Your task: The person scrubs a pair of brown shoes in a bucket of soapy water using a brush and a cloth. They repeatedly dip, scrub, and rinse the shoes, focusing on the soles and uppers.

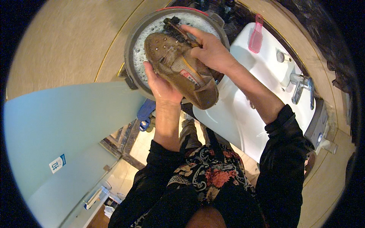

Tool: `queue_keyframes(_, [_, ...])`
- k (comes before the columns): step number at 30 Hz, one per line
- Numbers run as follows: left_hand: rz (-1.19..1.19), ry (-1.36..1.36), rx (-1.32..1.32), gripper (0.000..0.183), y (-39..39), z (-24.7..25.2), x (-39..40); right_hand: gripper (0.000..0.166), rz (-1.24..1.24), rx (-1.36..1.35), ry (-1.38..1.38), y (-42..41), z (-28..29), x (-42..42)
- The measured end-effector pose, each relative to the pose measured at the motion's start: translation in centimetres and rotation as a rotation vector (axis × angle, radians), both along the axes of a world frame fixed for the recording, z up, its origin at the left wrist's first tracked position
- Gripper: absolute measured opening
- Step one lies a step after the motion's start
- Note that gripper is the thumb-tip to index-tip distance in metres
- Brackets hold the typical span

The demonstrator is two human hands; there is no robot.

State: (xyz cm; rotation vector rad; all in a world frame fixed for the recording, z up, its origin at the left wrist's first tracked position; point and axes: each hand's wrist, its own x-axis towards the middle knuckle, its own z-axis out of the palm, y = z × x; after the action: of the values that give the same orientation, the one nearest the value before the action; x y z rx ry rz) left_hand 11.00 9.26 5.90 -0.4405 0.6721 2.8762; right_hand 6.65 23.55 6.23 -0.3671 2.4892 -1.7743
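A wet brown shoe with foam specks on its toe is held above a round basin of sudsy water. My left hand supports the shoe from below along its left side, its thumb up against the edge. In my right hand is a scrubbing brush with dark bristles, close to the shoe's upper right side near the toe. Part of that hand also lies over the shoe's side. The insole shows a red and white label with writing. Some fingers of both hands are hidden.
Right of the basin is a white sink with a chrome faucet. A pink brush lies on its rim. A pale blue-green panel stands at the left. Blue footwear is on the floor below the basin.
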Motion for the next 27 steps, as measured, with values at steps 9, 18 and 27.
queue_keyframes(9, [-0.082, 0.056, 0.029, 0.069, -1.1, -1.0, -0.1, 0.040, 0.388, 0.519, 0.002, 3.7, 6.2, 5.2])
queue_keyframes(18, [0.027, 0.056, -0.126, 0.067, -0.6, -0.1, 0.5, 0.048, 0.254, 0.826, 0.209, 1.0, 4.0, 4.2])
queue_keyframes(27, [0.111, 0.182, -0.284, 0.057, -0.1, 3.2, 0.0, 0.049, 0.069, 0.631, 0.183, 1.2, 4.4, 7.0])
